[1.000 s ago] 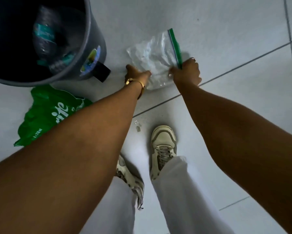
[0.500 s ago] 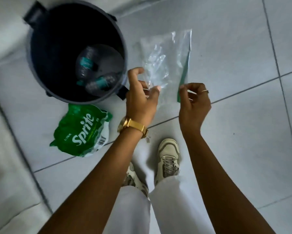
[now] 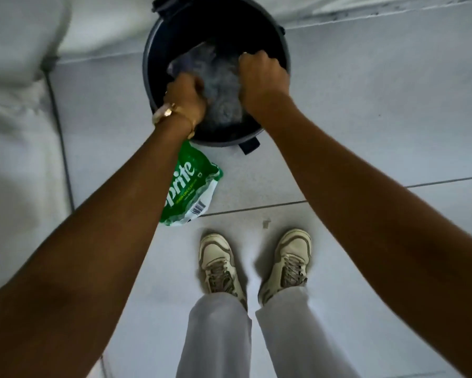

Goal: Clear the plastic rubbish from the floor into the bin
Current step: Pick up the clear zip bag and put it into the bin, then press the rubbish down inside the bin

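A clear zip bag [image 3: 218,85] hangs crumpled over the mouth of the dark round bin [image 3: 282,45]. My left hand [image 3: 187,98] grips its left edge and my right hand [image 3: 262,77] grips its right edge, both held above the bin's opening. A green Sprite plastic wrapper [image 3: 191,186] lies on the tiled floor just in front of the bin, partly hidden by my left forearm. The inside of the bin is mostly covered by the bag.
My two feet in pale sneakers [image 3: 221,266] stand on the white tiles below the bin. A small scrap [image 3: 266,223] lies on the floor between wrapper and right shoe. A white wall base runs behind the bin and along the left.
Both hands lifted the clear bag off the floor and carried it left, over the bin's opening. The view swung so the bin sits at top centre.
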The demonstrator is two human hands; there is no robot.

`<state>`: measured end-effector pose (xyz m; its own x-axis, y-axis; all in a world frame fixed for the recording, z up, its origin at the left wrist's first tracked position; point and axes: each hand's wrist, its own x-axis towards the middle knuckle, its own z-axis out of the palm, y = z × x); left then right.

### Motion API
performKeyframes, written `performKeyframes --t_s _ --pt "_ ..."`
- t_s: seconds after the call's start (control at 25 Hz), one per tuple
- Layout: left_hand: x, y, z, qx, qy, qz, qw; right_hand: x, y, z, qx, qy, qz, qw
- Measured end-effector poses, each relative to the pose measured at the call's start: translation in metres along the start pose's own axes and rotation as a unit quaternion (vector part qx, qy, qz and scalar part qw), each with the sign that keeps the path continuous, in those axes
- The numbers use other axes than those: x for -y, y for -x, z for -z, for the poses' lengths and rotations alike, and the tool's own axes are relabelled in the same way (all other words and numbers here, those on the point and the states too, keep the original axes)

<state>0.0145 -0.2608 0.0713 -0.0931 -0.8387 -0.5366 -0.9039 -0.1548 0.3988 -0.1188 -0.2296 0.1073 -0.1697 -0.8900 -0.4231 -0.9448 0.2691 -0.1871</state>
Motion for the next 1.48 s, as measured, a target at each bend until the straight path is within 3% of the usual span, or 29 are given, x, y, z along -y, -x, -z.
performKeyframes --t_s 0.04,0.12,0.24,0.32,0.36,0.48,0.56,0.6,0.68,0.76,0.84,0.88,1.0,1.12,1.2,1.28,1.36,1.48 --pt "0.000 -0.003 0.001 0.017 -0.039 -0.012 0.999 0.004 -0.007 -0.005 0.043 0.024 -0.006 0.999" --pt "-0.006 0.001 0.011 -0.018 -0.050 -0.066 0.996 0.006 -0.012 -0.006 0.044 0.039 -0.029 0.998" --pt "0.007 0.034 0.039 -0.150 0.062 -0.124 0.979 0.018 0.008 -0.005 -0.105 -0.042 -0.021 0.993" --pt "0.034 0.064 0.049 -0.224 0.131 -0.123 0.958 0.032 0.042 -0.014 -0.204 -0.161 0.037 0.965" --pt "0.054 0.077 0.047 -0.257 0.147 -0.105 0.949 0.043 0.063 -0.025 -0.213 -0.209 0.079 0.951" --pt "0.114 0.104 0.010 -0.283 0.149 0.058 0.946 0.057 0.115 -0.081 -0.106 -0.223 0.152 0.957" --pt "0.155 0.119 -0.027 -0.192 0.160 0.266 0.931 0.049 0.127 -0.131 -0.018 -0.184 0.079 0.980" --pt "0.174 0.125 -0.045 -0.121 0.185 0.357 0.908 0.043 0.127 -0.153 0.028 -0.178 0.014 0.984" --pt "0.199 0.131 -0.074 -0.031 0.239 0.421 0.875 0.032 0.114 -0.182 0.113 -0.236 -0.120 0.958" --pt "0.213 0.121 -0.090 -0.039 0.343 0.403 0.848 0.029 0.090 -0.200 0.161 -0.344 -0.228 0.896" --pt "0.218 0.104 -0.093 -0.074 0.479 0.390 0.783 0.037 0.068 -0.209 0.211 -0.420 -0.287 0.834" --pt "0.218 0.097 -0.092 -0.080 0.520 0.387 0.758 0.043 0.059 -0.210 0.235 -0.436 -0.289 0.819" --pt "0.199 0.101 -0.083 -0.094 0.562 0.410 0.712 0.052 0.049 -0.192 0.206 -0.443 -0.268 0.830" --pt "0.157 0.138 -0.057 -0.158 0.666 0.429 0.590 0.069 0.077 -0.148 0.256 -0.493 -0.250 0.793" --pt "0.126 0.171 -0.033 -0.237 0.708 0.381 0.546 0.087 0.109 -0.115 0.285 -0.542 -0.211 0.762" --pt "0.095 0.204 -0.009 -0.303 0.701 0.297 0.573 0.099 0.136 -0.080 0.250 -0.609 -0.180 0.731" --pt "0.066 0.230 0.018 -0.335 0.658 0.224 0.637 0.099 0.154 -0.044 0.214 -0.647 -0.153 0.715" --pt "0.029 0.250 0.050 -0.386 0.566 0.161 0.710 0.087 0.165 0.001 0.237 -0.676 -0.158 0.680"
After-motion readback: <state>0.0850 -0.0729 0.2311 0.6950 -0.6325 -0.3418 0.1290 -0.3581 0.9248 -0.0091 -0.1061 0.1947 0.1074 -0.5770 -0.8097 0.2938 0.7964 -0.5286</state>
